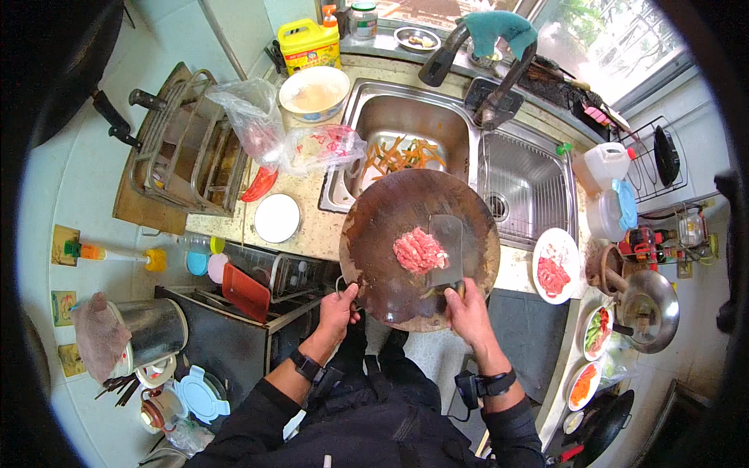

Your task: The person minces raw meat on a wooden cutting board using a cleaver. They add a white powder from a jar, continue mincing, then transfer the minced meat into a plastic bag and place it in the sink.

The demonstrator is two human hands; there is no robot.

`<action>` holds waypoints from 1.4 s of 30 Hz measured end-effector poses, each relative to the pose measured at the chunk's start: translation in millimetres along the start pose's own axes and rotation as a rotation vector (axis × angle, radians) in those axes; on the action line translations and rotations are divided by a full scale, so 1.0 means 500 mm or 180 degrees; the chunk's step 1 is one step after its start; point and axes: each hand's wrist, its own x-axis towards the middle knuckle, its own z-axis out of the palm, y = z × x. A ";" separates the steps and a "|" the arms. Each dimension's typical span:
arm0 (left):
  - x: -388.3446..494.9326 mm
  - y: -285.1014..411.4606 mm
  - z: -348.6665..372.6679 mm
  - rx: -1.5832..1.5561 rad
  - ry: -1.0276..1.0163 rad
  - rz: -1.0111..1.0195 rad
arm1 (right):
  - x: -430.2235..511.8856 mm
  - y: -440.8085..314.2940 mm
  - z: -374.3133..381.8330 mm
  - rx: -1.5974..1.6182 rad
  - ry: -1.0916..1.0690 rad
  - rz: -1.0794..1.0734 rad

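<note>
A round, dark-stained wooden chopping board (380, 216) is before me, covering part of the sink's front edge. My left hand (340, 311) grips it at the left rim, by a metal ring handle (339, 285). Around a cleaver's handle, at the board's lower right, my right hand (468, 310) is closed; whether it also grips the rim I cannot tell. The cleaver's blade (449, 241) lies flat on the wood. Against the blade rests a heap of chopped raw meat (416, 250). On the right-hand counter, an oval white plate (556, 240) carries more raw meat (553, 275).
Orange and green peelings (404, 157) lie in the left sink basin (374, 111). Plastic bags (322, 146), a bowl (315, 93) and a white saucer (277, 217) stand left. Plates of cut vegetables (597, 333) (583, 386) line the right counter. A faucet (503, 93) rises behind the sink.
</note>
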 end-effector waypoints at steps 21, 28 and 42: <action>0.014 -0.013 -0.001 -0.0027 0.0034 0.0051 | -0.015 -0.129 0.046 -0.3005 0.0024 -0.0555; 0.008 -0.010 0.002 -0.0065 0.0066 0.0041 | -0.023 -0.134 0.027 -0.2993 0.0028 -0.0530; 0.003 -0.011 0.002 -0.0055 0.0143 0.0016 | -0.012 -0.130 0.031 -0.3172 0.0044 -0.0329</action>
